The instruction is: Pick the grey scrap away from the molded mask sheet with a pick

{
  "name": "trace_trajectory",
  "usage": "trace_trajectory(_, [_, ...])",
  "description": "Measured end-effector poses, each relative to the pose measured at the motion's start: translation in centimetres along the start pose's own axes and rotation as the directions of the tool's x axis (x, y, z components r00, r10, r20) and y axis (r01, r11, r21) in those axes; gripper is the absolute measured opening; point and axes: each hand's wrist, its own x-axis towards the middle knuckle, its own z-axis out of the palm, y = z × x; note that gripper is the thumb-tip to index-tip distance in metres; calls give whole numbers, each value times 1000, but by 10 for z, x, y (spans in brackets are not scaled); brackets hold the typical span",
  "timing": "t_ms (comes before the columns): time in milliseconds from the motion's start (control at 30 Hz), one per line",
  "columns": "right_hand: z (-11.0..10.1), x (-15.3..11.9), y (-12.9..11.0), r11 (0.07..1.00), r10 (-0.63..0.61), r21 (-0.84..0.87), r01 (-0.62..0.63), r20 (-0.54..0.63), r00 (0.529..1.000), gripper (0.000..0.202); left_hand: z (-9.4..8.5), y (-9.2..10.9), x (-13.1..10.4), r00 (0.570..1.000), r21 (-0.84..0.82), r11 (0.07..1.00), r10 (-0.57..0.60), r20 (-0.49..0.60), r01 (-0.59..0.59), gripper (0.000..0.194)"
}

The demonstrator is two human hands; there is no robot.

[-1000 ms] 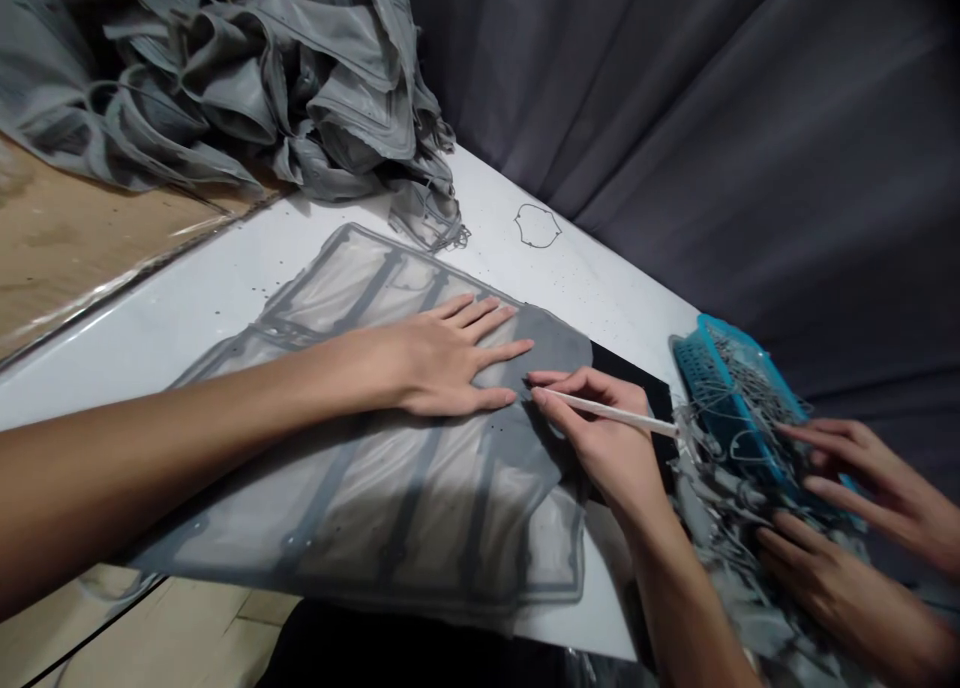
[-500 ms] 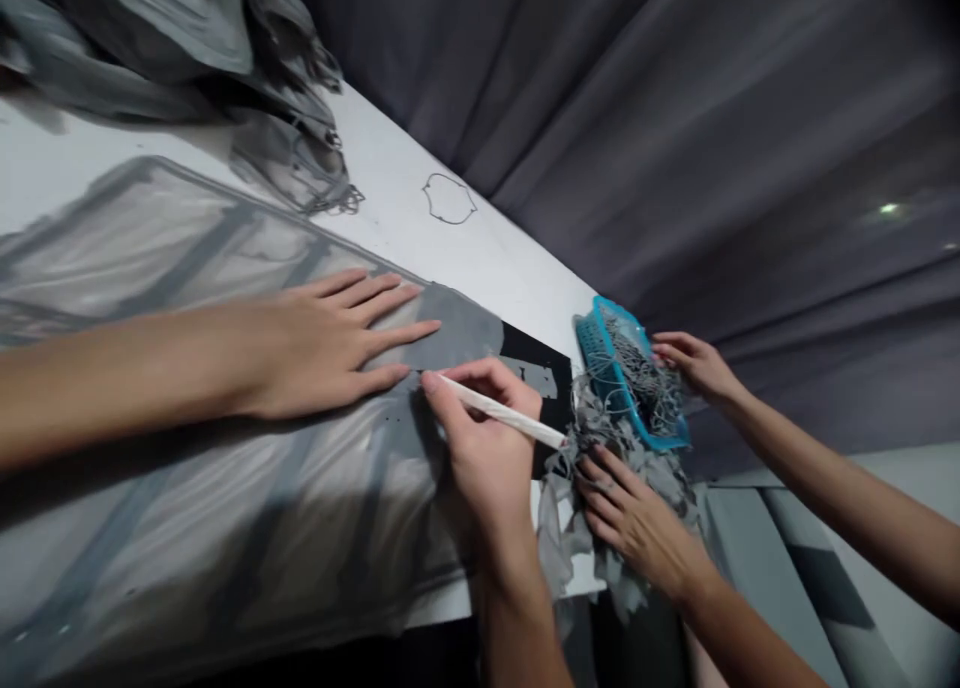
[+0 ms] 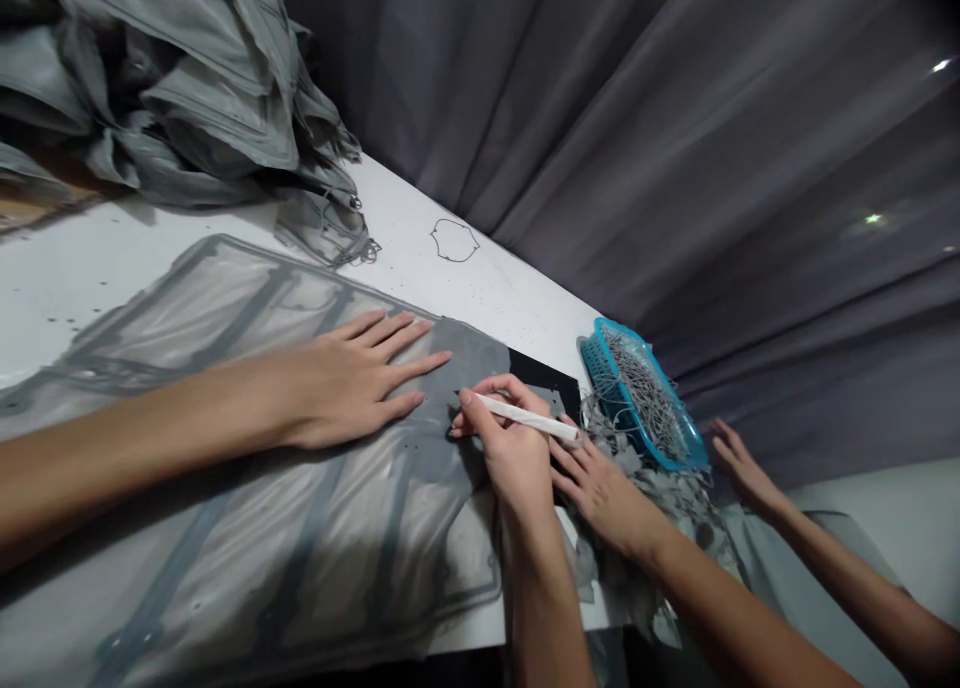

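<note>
My left hand (image 3: 364, 378) lies flat on a grey sheet piece (image 3: 247, 318) with pale panels and darker bands, its fingers spread toward the piece's plain grey end. Just right of it, my right hand (image 3: 517, 448) pinches a slim white pen-like tool (image 3: 532, 418). The tool's dark tip points left, close over the grey surface near my left fingertips; whether it touches cannot be made out. A few small dark dots show on the grey area below the tip. Under the piece's right end is a black sheet (image 3: 568, 390).
A co-worker's hand (image 3: 611, 503) rests beside my right hand, the other (image 3: 746, 473) near a blue basket (image 3: 600, 368) of thin grey strips. Grey scraps (image 3: 675, 498) lie below the basket. Grey material (image 3: 217, 98) is heaped at upper left on the white table (image 3: 405, 238). A dark curtain (image 3: 600, 148) hangs behind.
The view has shifted, so the table sits lower in it. My right hand and the tool have moved slightly away from my left fingers. The co-worker's hands have left the scraps and the basket's rim.
</note>
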Motion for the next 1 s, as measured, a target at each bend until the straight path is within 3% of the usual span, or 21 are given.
trace_trajectory(200, [5, 9, -1, 988, 141, -76, -137, 50, 989, 14, 5, -2, 1, 999, -14, 1000, 18, -49, -19, 66])
trace_trajectory(367, [5, 11, -9, 985, 153, -99, -143, 102, 983, 26, 1, 4, 1, 1000, -10, 1000, -9, -4, 9, 66])
trace_trajectory(567, [8, 8, -11, 983, 164, -103, -154, 94, 982, 25, -11, 11, -1, 998, 23, 999, -24, 64, 23, 68])
trace_trajectory(833, [8, 6, -13, 987, 140, -92, -133, 79, 987, 24, -9, 10, -4, 1000, -116, 993, -3, -22, 1, 67])
trace_trajectory(1000, [8, 7, -14, 984, 144, -120, -133, 86, 986, 24, -10, 10, -4, 1000, -103, 995, -1, -8, 1, 68])
